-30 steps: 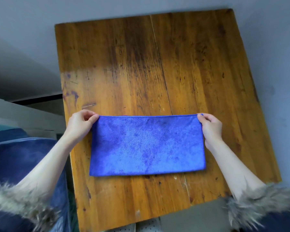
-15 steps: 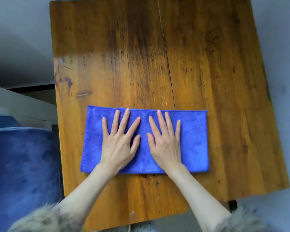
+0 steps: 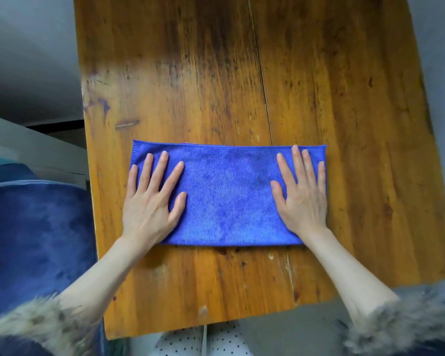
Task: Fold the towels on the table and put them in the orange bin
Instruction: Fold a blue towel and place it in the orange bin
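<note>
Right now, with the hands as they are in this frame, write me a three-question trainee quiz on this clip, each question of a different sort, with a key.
1. True or false: the blue towel lies flat on the wooden table.
2. Multiple choice: the left hand is A) pinching a corner, B) pressed flat with fingers spread, C) off the towel.
3. Fill in: the right hand rests near the towel's ____ end.

Key: 1 true. 2 B. 3 right. The orange bin is not in view.
</note>
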{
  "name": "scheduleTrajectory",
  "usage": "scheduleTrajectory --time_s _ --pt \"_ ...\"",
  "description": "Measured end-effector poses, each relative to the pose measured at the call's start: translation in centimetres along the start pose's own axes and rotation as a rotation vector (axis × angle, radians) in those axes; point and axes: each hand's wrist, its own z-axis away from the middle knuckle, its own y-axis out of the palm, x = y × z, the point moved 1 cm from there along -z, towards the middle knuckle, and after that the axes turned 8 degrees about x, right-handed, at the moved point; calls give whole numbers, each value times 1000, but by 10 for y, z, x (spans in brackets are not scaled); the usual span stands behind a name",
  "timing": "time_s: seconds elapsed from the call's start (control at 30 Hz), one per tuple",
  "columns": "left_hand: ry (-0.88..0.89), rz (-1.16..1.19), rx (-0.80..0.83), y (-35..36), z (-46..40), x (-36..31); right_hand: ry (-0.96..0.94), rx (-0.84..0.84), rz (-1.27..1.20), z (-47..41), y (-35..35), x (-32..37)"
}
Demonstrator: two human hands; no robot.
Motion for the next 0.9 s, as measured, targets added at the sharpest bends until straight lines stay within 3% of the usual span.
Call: scheduleTrajectory --time_s 0.17,0.3,0.4,0.5,0.9 --pt "5 34 -10 -9 -26 1 17 35 -1 -22 -9 -4" --pt "51 334 -191 -31 -46 8 69 30 -12 -28 -15 5" --pt "-260 461 -326 -40 -34 19 -38 15 -5 -13 -17 34" --pt "-537 474 -189 -31 -12 28 -199 45 17 4 -10 63" --pt "-708 492 105 -39 -16 29 -191 143 97 6 11 85"
